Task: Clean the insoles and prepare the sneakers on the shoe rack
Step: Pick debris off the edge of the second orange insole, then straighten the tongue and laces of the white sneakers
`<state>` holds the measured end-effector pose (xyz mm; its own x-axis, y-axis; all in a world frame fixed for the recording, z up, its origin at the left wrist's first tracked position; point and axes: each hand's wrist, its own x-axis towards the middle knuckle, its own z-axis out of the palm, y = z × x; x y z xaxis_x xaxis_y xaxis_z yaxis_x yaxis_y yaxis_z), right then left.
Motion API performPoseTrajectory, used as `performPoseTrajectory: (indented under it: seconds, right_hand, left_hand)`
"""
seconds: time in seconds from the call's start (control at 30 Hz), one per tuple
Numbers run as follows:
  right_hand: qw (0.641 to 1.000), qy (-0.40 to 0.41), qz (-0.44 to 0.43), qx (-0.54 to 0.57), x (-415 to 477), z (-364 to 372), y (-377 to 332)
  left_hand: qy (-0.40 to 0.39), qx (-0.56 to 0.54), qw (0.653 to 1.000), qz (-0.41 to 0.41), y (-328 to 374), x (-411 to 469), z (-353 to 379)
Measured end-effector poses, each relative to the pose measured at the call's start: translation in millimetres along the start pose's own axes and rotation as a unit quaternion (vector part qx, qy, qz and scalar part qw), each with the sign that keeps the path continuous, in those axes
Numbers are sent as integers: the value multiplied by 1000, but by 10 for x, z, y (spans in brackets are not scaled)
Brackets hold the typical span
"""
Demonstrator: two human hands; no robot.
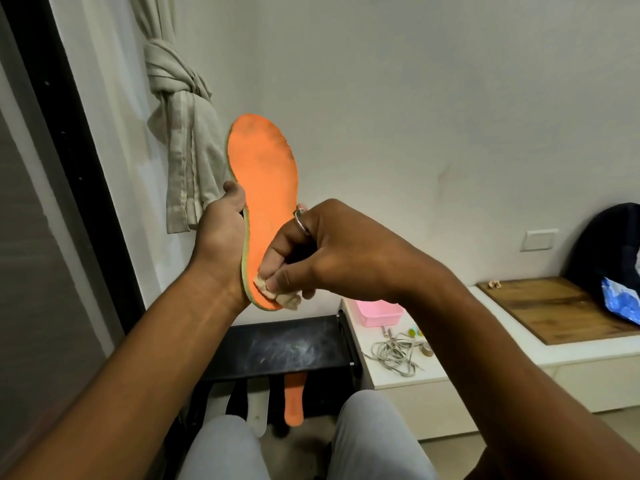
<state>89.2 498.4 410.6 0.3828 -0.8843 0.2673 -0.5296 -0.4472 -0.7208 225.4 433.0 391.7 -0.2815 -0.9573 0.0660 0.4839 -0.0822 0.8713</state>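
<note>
An orange insole (pixel 265 188) with grey smudges stands upright in front of me, toe end up. My left hand (pixel 221 233) grips its left edge near the middle, fingers behind it. My right hand (pixel 311 251) pinches a small beige cloth (pixel 277 294) and presses it against the insole's heel end. Below, a black shoe rack (pixel 287 348) has a dusty top shelf. A second orange insole (pixel 294 398) and a white insole (pixel 258 410) lean on the lower level between my knees.
A white ledge (pixel 391 375) right of the rack carries grey laces (pixel 394 355), a pink tray (pixel 381 313) and small items. Farther right are a wooden board (pixel 554 310), a blue packet (pixel 621 299) and a dark bag (pixel 606 244). A knotted curtain (pixel 183 133) hangs at left.
</note>
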Motion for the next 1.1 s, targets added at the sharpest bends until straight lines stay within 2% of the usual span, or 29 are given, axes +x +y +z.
performPoseTrajectory:
  seconds: [0.2, 0.37, 0.77, 0.9, 1.1]
  right_hand:
    - [993, 89, -19, 74, 96, -86, 173]
    - [986, 139, 1, 88, 188, -140, 388]
    - [974, 164, 96, 121, 589, 38, 1031]
    - [967, 162, 138, 137, 734, 90, 1343]
    - [946, 179, 192, 191, 941, 250, 1902]
  left_hand:
    - [2, 34, 999, 0, -40, 42, 0]
    - [46, 56, 997, -14, -167, 151, -33]
    - [152, 84, 984, -31, -677, 620, -184]
    - [161, 65, 982, -69, -935, 779, -287]
    - [165, 151, 960, -170, -1412, 896, -530]
